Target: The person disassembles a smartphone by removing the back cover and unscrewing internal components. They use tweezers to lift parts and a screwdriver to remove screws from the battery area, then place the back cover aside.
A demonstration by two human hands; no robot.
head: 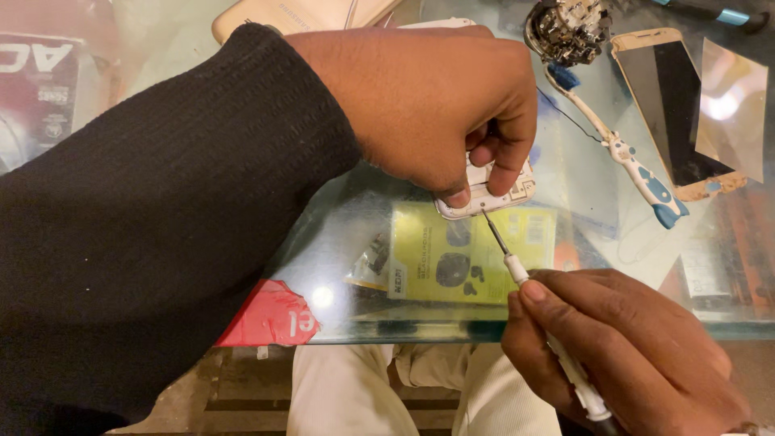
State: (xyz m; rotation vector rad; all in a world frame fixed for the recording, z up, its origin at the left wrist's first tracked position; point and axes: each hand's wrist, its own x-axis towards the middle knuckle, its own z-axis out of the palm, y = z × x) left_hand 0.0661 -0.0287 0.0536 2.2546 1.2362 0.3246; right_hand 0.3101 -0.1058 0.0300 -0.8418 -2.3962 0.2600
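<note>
left hand (pixel 436 105) grips mostly hidden phone frame (pixel 492 194) | right hand (pixel 622 347) grips screwdriver (pixel 517 266), handle end hidden

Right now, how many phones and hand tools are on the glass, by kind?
Phones: 3, one under the left hand, one gold at top, one gold at right
Screwdrivers: 1, in the right hand
Toothbrushes: 1
Total: 5

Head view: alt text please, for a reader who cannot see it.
A left hand pins a white phone frame on a glass table while the right hand sets a small screwdriver tip against it. A toothbrush and detached phone screen lie nearby.
</note>
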